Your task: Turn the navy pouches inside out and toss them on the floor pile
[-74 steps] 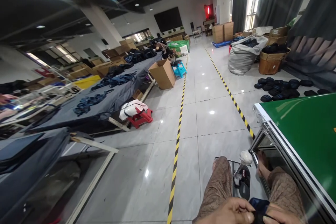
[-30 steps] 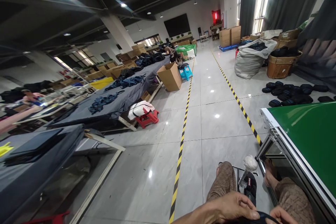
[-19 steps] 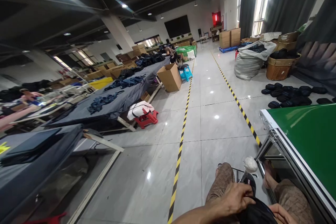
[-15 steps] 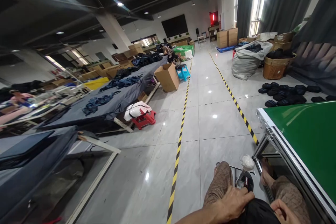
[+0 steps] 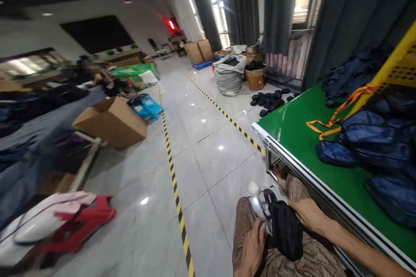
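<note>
One black pouch lies across the lap of the seated person, between the two hands and above the patterned trousers. The left hand rests palm down on the left thigh, fingers curled loosely against the pouch's left edge; whether it grips the pouch cannot be told. The right hand comes in from the lower right on a long bare forearm, its fingers closed over the pouch's upper right edge in a hold. One bare foot shows beneath the table edge; a metal stand topped with one white knob stands just ahead of the knees, partly behind the pouch. To the right stands one green-topped table with a metal rim, carrying a heap of dark blue bags, at least four, their outlines running together so the count is uncertain, and one orange strap. One yellow crate is cut off by the upper right border. On the floor: two yellow-and-black tape lines, one open cardboard box, one blue stool, one red stool with a white bag against it, blurred. Farther off, one grey sack, one brown basket and a cluster of black pouches on the tiles, too small to count. The dark-covered table at left is smeared by motion.
</note>
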Demonstrator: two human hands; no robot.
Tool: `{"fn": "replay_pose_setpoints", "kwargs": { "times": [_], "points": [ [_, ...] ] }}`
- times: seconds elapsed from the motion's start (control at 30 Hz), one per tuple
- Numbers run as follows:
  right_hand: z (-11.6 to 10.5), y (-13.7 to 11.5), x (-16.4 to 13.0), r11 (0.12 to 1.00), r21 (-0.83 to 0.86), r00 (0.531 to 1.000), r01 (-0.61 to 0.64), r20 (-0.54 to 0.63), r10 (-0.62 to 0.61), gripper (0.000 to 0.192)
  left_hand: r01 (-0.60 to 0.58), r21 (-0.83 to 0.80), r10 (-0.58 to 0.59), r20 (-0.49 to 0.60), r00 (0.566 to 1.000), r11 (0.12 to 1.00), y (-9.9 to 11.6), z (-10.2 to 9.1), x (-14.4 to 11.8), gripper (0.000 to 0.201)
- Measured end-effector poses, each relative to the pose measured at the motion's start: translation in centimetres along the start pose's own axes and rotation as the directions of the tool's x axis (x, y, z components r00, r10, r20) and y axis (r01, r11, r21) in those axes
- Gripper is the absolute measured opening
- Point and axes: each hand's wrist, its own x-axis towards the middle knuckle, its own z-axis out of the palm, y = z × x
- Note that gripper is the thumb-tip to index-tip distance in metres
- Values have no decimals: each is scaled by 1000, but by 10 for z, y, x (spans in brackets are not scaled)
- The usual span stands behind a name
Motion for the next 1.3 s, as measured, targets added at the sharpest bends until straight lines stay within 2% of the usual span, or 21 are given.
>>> {"fn": "replay_pose_setpoints", "kwargs": {
  "times": [0.13, 0.2, 0.23, 0.27, 0.3, 0.37, 0.4, 0.43, 0.47, 0.53, 0.6, 0.63, 0.7, 0.77, 0.87, 0.97, 1.07, 1.13, 1.2, 1.3],
  "points": [
    [-53, -18, 14, 999, 48, 998, 1, -61, 2, 27, 9, -46, -7, 48, 999, 999, -16, 8, -5, 55],
    [-92, -13, 28, 987, 158, 977, -23, -204, 55, 28, 18, -28, -17, 20, 1000, 999, -17, 10, -6, 56],
    [-113, -4, 37, 966, 256, 949, -40, -294, 117, 31, 12, -12, -12, 1, 1000, 1000, -16, 11, -8, 55],
    [-134, 8, 44, 922, 385, 886, -47, -410, 216, 36, 1, 4, -1, -18, 1000, 1000, -14, 12, -9, 54],
    [-153, 23, 51, 850, 526, 800, -29, -498, 335, 41, -17, 16, 17, -31, 999, 1000, -11, 13, -10, 52],
    [-182, 58, 60, 699, 708, 603, 100, -602, 523, 58, -60, 23, 60, -29, 998, 998, -6, 15, -12, 51],
    [-190, 75, 60, 679, 720, 531, 140, -634, 563, 69, -74, 20, 74, -25, 997, 997, -5, 17, -13, 51],
    [-194, 92, 59, 693, 710, 493, 129, -652, 576, 78, -79, 16, 79, -21, 997, 997, -4, 19, -13, 52],
    [-192, 107, 55, 734, 677, 493, 54, -657, 570, 82, -76, 11, 76, -19, 997, 997, -4, 21, -13, 53],
    [-179, 132, 43, 808, 556, 564, -195, -610, 556, 79, -55, 4, 55, -13, 998, 998, -5, 26, -12, 56],
    [-157, 152, 28, 801, 436, 609, -410, -523, 596, 75, -39, -2, 39, 29, 999, 999, -5, 29, -9, 56],
    [-146, 160, 20, 777, 410, 604, -478, -488, 630, 75, -38, 1, 38, 69, 997, 999, -4, 30, -8, 56],
    [-127, 172, 6, 719, 418, 565, -555, -444, 695, 67, -49, 18, 46, 171, 984, 999, -2, 31, -6, 53],
    [-117, 178, -5, 682, 419, 539, -600, -419, 731, 52, -64, 38, 53, 243, 968, 997, 3, 31, -7, 50],
    [-117, 175, -12, 699, 422, 559, -577, -421, 715, 37, -35, 60, 18, 267, 964, 998, 14, 31, -11, 46],
    [-126, 153, -11, 749, 443, 594, -493, -457, 662, 32, -33, 38, 21, 293, 956, 999, 32, 32, -15, 47],
    [-131, 113, -10, 758, 521, 640, -392, -438, 632, 43, -85, -43, 94, 301, 949, 995, 61, 30, -18, 54],
    [-130, 80, -14, 688, 665, 694, -290, -348, 630, 40, -120, -112, 144, 234, 962, 986, 85, 27, -19, 57],
    [-127, 47, -19, 569, 793, 757, -219, -229, 611, 34, -192, -178, 213, 108, 971, 965, 110, 23, -20, 59],
    [-118, 12, -25, 472, 852, 816, -229, -97, 570, 33, -310, -161, 312, -14, 950, 937, 134, 22, -18, 53]
  ]
}}
